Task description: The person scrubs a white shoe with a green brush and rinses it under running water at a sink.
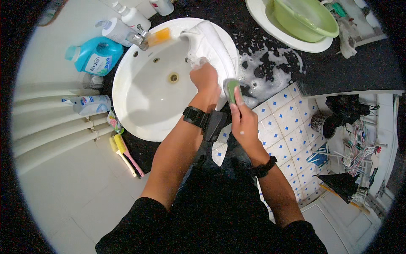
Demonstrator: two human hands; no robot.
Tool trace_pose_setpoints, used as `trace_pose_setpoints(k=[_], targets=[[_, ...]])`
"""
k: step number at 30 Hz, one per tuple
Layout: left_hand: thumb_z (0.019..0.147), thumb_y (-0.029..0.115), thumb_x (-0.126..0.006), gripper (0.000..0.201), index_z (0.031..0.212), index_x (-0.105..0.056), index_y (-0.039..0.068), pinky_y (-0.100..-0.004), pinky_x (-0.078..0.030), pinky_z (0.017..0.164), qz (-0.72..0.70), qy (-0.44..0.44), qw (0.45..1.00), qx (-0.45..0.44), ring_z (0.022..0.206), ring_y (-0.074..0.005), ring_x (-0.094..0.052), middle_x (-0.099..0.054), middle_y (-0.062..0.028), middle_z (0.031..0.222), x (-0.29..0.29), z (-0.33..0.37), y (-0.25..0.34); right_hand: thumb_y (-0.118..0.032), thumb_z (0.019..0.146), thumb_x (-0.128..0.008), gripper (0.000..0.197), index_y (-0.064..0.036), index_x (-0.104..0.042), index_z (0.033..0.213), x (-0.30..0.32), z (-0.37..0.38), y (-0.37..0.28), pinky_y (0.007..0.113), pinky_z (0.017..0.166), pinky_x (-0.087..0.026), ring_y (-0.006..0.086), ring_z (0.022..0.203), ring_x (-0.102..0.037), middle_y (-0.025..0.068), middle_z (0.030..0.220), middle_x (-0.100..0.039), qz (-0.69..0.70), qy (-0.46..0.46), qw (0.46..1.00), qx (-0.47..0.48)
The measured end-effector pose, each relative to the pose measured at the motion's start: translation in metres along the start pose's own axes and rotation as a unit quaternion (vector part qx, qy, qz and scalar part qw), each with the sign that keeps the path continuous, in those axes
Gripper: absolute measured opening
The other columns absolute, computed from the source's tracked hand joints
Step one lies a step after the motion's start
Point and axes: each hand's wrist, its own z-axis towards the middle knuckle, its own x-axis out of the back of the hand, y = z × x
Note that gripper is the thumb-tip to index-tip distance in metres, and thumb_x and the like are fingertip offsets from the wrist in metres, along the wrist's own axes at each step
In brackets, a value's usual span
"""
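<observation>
Along the right rim of the white sink (139,114) lies a wet white cloth (213,44), its lower end hanging over the front edge. My left hand (205,78) is closed on the cloth, with suds and a bunched fold by the fingers. A green brush (231,89) is in my right hand (244,120), its pale side turned to the cloth at the sink's rim. The fingers lie along the brush's back. Whether the bristles touch the cloth is hard to tell.
A chrome faucet (137,40) stands at the back of the sink, beside a blue detergent bottle (99,55) and white pump bottles (116,31). Foam (268,74) covers the dark counter at right. Beyond it is a green basin (308,21). Two yellow-bristled brushes (122,150) lie at left.
</observation>
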Motion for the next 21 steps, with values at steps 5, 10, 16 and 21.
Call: trace_pose_setpoints(k=[5, 10, 16, 21], targets=[[0.089, 0.022, -0.05, 0.041, 0.093, -0.057, -0.018, -0.0391, -0.046, 0.076, 0.198, -0.048, 0.979, -0.019, 0.084, -0.0336, -0.061, -0.061, -0.0286, 0.095, -0.009, -0.019, 0.015, -0.013, 0.093, -0.048, 0.042, -0.0085, -0.044, 0.135, 0.004, 0.055, -0.02, 0.031, 0.062, -0.048, 0.0234, 0.059, -0.058, 0.0274, 0.081, -0.059, -0.038, 0.016, 0.996, -0.082], [0.089, 0.022, -0.051, 0.042, 0.094, -0.057, -0.019, -0.0393, -0.046, 0.075, 0.138, -0.024, 0.99, 0.011, 0.085, -0.0349, -0.062, -0.062, -0.0293, 0.093, -0.011, -0.015, 0.015, -0.016, 0.093, -0.048, 0.042, -0.0079, -0.043, 0.134, -0.006, -0.003, -0.004, 0.042, 0.057, -0.046, 0.0395, 0.063, -0.06, 0.0291, 0.072, -0.056, 0.017, 0.076, 0.995, -0.065], [0.087, 0.024, -0.058, 0.042, 0.094, -0.058, -0.018, -0.0395, -0.046, 0.076, 0.178, -0.053, 0.981, -0.05, 0.086, -0.0336, -0.062, -0.063, -0.0285, 0.09, -0.01, -0.017, 0.006, -0.02, 0.093, -0.047, 0.04, -0.0083, -0.048, 0.131, 0.013, 0.073, -0.012, 0.044, 0.056, -0.045, 0.0425, 0.06, -0.057, 0.0282, 0.068, -0.055, -0.04, 0.04, 0.995, -0.087], [0.085, 0.025, -0.062, 0.042, 0.093, -0.059, -0.016, -0.0392, -0.046, 0.074, 0.189, -0.062, 0.978, -0.058, 0.083, -0.0341, -0.062, -0.063, -0.0282, 0.089, -0.013, -0.017, 0.013, -0.019, 0.093, -0.048, 0.041, -0.009, -0.046, 0.132, 0.01, 0.024, -0.012, 0.044, 0.057, -0.045, 0.0413, 0.061, -0.059, 0.028, 0.071, -0.057, -0.028, 0.009, 0.991, -0.129]])
